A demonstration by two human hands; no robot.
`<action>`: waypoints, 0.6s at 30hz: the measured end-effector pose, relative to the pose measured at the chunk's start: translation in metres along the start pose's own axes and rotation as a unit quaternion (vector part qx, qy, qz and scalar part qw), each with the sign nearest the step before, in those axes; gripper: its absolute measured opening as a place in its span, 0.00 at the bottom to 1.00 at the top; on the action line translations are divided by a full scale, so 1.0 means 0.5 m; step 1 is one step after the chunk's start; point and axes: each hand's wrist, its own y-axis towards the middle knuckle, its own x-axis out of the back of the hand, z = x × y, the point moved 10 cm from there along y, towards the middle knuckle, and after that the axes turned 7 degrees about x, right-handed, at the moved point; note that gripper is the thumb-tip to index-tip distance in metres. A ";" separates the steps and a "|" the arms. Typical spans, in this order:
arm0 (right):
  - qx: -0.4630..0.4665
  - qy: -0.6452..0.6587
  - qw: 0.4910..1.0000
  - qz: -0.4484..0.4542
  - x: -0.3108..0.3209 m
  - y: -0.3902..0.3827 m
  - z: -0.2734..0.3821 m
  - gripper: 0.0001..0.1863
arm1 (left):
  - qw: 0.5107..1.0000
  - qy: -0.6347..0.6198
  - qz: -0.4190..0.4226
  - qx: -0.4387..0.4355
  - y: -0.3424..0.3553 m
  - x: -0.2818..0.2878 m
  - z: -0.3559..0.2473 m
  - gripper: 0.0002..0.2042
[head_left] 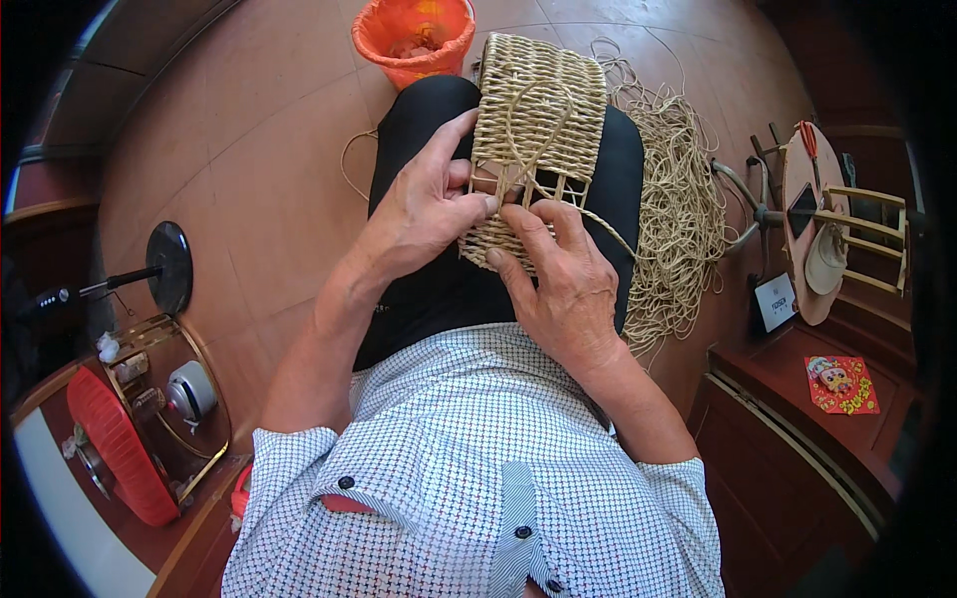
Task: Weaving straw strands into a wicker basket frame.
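Note:
A woven straw-cord basket (543, 110) lies across my lap. Its weave breaks at a gap where bare frame rods show, with a shorter woven band (481, 244) nearer me. My left hand (424, 209) grips the left edge, thumb at the gap and fingers partly hidden behind the side. Bent over the near band, my right hand (563, 274) has its index fingertip beside my left thumb and its thumb lower on the weave. A loose twisted cord (608, 227) loops over the basket and trails right past my right fingers. What those fingertips pinch is partly hidden.
A large heap of straw cord (673, 219) lies on the floor to the right. An orange-lined bucket (414, 40) stands ahead. On the right is a stool (812, 269) carrying scissors, a phone and a cap; on the left, a red-topped rack (120, 448) and a black round-based stand (169, 267).

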 end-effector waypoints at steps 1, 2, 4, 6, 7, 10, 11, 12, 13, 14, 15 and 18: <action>-0.003 0.001 1.000 0.003 0.000 0.000 0.000 0.23 | 1.000 0.000 -0.001 0.000 0.005 0.006 0.003 0.46; -0.006 0.002 1.000 0.005 -0.001 0.000 -0.001 0.23 | 1.000 0.005 0.007 -0.010 0.009 0.009 0.006 0.46; -0.006 0.002 1.000 0.003 -0.003 -0.002 -0.001 0.22 | 1.000 0.011 0.015 -0.020 0.009 0.011 0.007 0.46; -0.007 0.001 1.000 -0.001 -0.003 0.000 -0.001 0.22 | 1.000 0.013 0.020 -0.012 0.009 0.015 0.011 0.46; -0.002 0.001 1.000 -0.005 -0.003 0.001 0.002 0.22 | 1.000 0.013 0.020 -0.012 0.008 0.020 0.007 0.46; 0.003 0.005 1.000 -0.010 -0.002 0.005 0.003 0.22 | 0.999 0.041 0.033 0.006 0.008 0.039 0.003 0.47; 0.001 0.010 1.000 -0.011 -0.002 0.007 0.003 0.22 | 0.998 -0.014 0.055 0.025 0.011 0.045 0.014 0.47; 0.002 0.010 1.000 -0.013 0.000 0.008 0.004 0.22 | 0.994 -0.068 0.077 0.043 0.012 0.045 0.022 0.47; -0.003 0.010 1.000 -0.007 -0.002 0.007 0.002 0.22 | 0.994 -0.067 0.077 0.043 0.012 0.042 0.024 0.47; -0.008 0.011 1.000 -0.002 -0.004 0.006 0.000 0.22 | 0.993 -0.092 0.074 0.028 0.010 0.038 0.019 0.48; -0.009 0.011 1.000 -0.003 -0.004 0.005 0.000 0.22 | 0.991 -0.116 0.071 0.012 0.008 0.033 0.013 0.48; -0.009 0.006 1.000 -0.018 -0.002 0.001 -0.005 0.22 | 0.996 -0.085 0.023 0.019 0.016 0.013 0.009 0.47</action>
